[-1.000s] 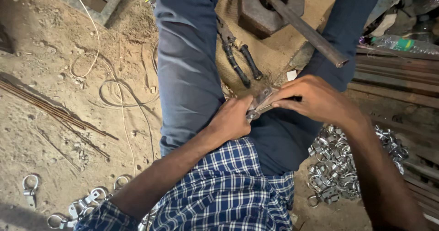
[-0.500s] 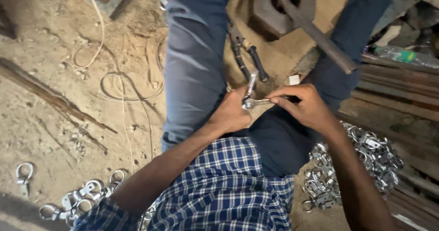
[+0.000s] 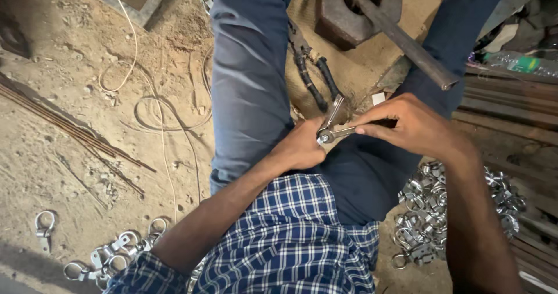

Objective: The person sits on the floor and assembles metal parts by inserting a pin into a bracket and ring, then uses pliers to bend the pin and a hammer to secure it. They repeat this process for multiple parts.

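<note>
I sit on sandy ground with my legs in blue trousers stretched out. My left hand (image 3: 302, 145) and my right hand (image 3: 415, 126) meet above my lap, both gripping a small silver metal clasp (image 3: 331, 125) whose two flat arms stick out in a V. My left fingers pinch its ring end, my right fingertips hold one arm. Black-handled pliers (image 3: 311, 76) lie on the sacking between my knees, just beyond the hands.
A pile of silver clasps (image 3: 430, 218) lies by my right hip, several more clasps (image 3: 110, 256) at my left. A heavy iron block with a bar (image 3: 372, 9) sits ahead. Thin rods (image 3: 64, 125) and loose wire (image 3: 157, 108) lie left; stacked metal bars (image 3: 511, 119) right.
The view has tilted slightly. My hands stay together on the clasp, and its arms have spread from a closed bundle into an open V.
</note>
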